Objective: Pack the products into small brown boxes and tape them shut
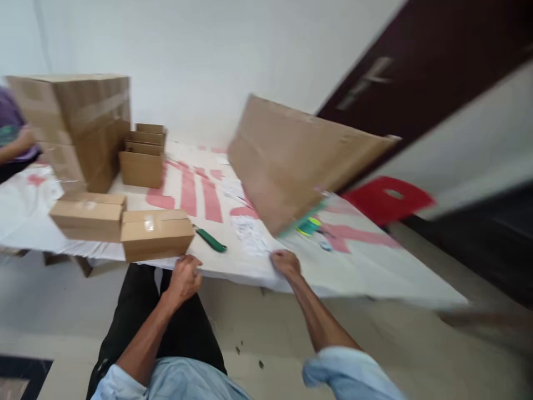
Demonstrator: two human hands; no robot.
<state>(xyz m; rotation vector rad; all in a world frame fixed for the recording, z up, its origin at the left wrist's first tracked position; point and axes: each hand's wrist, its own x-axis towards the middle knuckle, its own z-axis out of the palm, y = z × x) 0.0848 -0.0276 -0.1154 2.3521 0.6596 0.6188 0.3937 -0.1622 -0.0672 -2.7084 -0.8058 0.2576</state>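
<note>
My left hand (pixel 186 278) is at the table's front edge, just below a small closed carton (pixel 156 234), its fingers curled; whether it holds anything is hidden. Further right, my right hand (pixel 286 263) rests in a fist on the edge of the white cloth (pixel 258 275), and its grip is hidden too. A green-handled tool (pixel 211 240) lies between the carton and a pile of white slips (pixel 250 234). Beyond my right hand are a yellow-green tape roll (pixel 309 225) and a large tilted cardboard piece (pixel 300 158).
Another small carton (pixel 89 216) sits at the left, before a tall cardboard box (pixel 79 128). Open small boxes (pixel 142 166) stand behind. A red chair (pixel 389 199) is beyond the table at right. Part of a person (pixel 16 136) shows at far left.
</note>
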